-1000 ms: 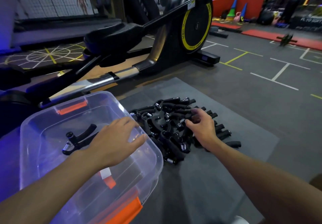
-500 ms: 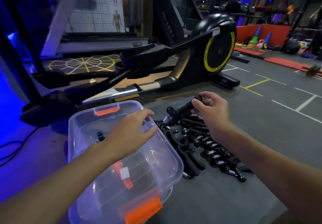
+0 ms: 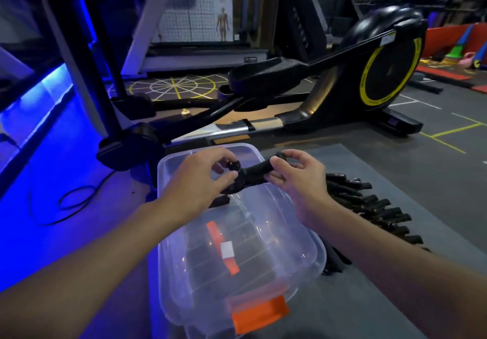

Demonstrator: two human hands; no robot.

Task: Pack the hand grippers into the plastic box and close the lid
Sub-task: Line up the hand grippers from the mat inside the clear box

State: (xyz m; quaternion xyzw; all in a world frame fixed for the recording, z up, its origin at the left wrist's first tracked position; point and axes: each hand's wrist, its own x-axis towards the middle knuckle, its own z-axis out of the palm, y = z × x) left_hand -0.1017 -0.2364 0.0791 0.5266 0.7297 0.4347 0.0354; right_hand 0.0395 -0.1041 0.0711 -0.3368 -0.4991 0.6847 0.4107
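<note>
Blue-lit gym floor, grey mat (image 3: pixel 395 299) before an elliptical trainer (image 3: pixel 382 70): black hand gripper (image 3: pixel 253 174) held above the clear plastic box (image 3: pixel 313 249), knob end pinched by left hand (image 3: pixel 195 178), handle clasped in curled right hand (image 3: pixel 297 180); remaining grippers (image 3: pixel 369 207) piled just right

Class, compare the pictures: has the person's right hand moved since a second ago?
Yes. The right hand, pinching a black hand gripper, has left the pile of black hand grippers and moved leftward over the clear plastic box.
</note>
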